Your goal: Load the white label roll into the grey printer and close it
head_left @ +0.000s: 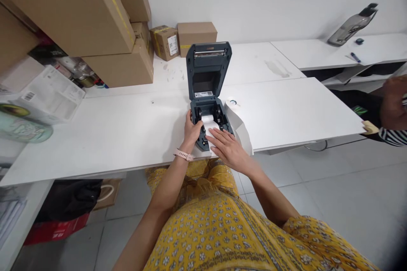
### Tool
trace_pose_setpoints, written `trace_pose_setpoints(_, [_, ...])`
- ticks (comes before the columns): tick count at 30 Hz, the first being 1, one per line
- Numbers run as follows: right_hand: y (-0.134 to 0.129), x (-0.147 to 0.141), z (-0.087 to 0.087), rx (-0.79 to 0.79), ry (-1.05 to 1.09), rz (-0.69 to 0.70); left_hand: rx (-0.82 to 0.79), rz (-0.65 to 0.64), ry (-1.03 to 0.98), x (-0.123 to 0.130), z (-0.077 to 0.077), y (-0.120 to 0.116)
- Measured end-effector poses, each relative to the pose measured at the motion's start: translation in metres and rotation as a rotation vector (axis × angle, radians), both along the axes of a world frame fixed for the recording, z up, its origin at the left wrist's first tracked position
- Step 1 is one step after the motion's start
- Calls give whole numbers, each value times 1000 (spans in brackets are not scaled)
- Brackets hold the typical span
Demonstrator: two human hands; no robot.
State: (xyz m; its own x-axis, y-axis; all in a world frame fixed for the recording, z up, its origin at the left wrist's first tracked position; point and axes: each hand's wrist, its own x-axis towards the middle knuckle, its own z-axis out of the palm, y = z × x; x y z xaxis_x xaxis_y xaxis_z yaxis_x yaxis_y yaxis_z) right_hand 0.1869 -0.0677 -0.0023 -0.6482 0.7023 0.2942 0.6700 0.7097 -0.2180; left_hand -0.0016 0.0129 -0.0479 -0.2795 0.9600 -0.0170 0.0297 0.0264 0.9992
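Observation:
A dark grey label printer stands near the table's front edge with its lid raised. Inside sits a white label roll, held between two black roll holders. From it a white paper strip runs forward over the printer's front. My left hand grips the printer's left side, thumb over the inner edge and fingers round the outside. My right hand lies flat across the strip, fingers stretched out. Beside the printer on the right is another white roll, with a loose length of paper reaching the table edge.
Stacked cardboard boxes fill the back left of the white table. Two small boxes stand behind the printer. A green bottle lies at far left. A spray bottle stands back right, and another person's arm is at the right edge.

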Motion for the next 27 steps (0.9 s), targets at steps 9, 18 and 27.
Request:
trace_pose_setpoints(9, [-3, 0, -5, -8, 21, -14, -62, 11, 36, 2, 15, -5])
trace_pose_setpoints(18, [32, 40, 63, -244, 438, 38, -64, -55, -35, 24, 17, -93])
trace_pose_setpoints(27, [233, -8, 128, -96, 670, -139, -63, -47, -107, 36, 9, -118])
